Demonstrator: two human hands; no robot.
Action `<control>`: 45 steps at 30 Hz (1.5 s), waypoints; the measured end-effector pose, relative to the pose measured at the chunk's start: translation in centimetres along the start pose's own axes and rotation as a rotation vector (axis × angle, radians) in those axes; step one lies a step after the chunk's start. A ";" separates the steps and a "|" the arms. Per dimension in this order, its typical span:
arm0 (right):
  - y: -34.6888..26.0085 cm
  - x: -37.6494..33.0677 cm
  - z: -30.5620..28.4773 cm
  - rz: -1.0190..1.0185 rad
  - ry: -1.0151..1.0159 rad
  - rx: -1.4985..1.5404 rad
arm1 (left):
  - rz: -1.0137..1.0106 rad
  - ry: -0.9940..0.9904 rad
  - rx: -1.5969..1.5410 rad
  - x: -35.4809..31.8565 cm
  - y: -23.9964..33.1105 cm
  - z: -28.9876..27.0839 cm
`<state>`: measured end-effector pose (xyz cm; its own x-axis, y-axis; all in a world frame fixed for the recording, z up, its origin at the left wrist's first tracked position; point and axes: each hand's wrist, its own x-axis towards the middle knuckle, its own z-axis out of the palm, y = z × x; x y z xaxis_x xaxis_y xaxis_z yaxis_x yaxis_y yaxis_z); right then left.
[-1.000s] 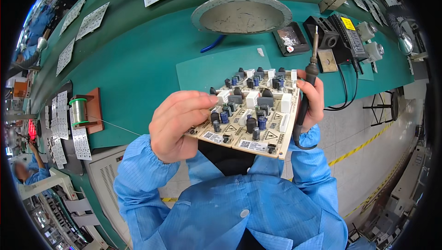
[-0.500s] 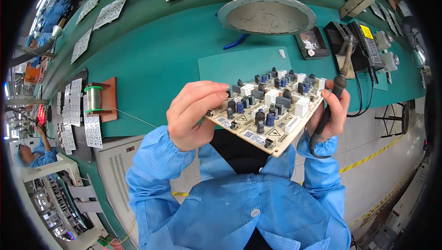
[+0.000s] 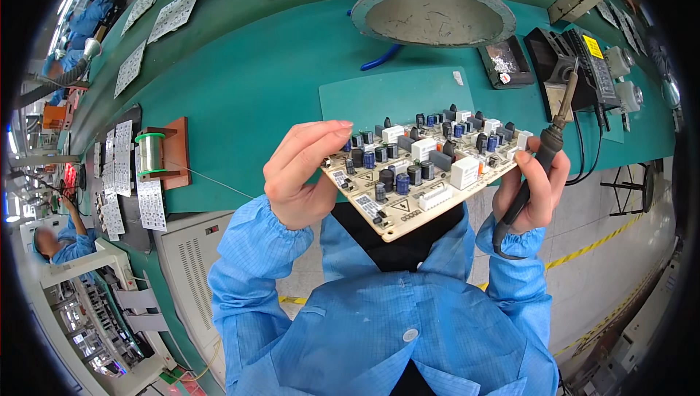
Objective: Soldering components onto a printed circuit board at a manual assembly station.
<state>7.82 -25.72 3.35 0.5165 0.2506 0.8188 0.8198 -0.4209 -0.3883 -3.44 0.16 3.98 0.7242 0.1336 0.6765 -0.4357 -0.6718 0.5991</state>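
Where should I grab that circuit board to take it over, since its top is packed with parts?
Take the circuit board by a bare edge, best the near corner pointing toward the person's chest, coming from below. The left hand holds its left edge; the right hand with the soldering iron supports its right.

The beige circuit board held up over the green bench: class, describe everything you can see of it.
The beige circuit board is a flat rectangle, held tilted above the green mat and clear of it. Its upper face is crowded with black and blue cylindrical capacitors, white box-shaped parts and black blocks, with small printed markings near the front edge. The left hand grips its left edge; the right hand, also holding a black-handled soldering iron, steadies the right edge.
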 end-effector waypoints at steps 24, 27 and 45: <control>-0.4 -2.3 0.6 0.003 0.037 0.165 | -0.265 0.015 0.123 -1.9 1.2 1.2; -0.8 -3.7 0.4 0.306 0.097 0.395 | -0.165 -0.089 0.218 -1.4 1.3 0.5; -1.0 -3.0 0.9 0.427 0.191 0.643 | -0.126 -0.046 0.180 -2.0 0.4 0.9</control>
<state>5.68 -25.29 0.84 0.8150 0.0026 0.5794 0.5722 0.1539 -0.8055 -4.59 -0.98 2.49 0.7924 0.1944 0.5782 -0.2406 -0.7714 0.5891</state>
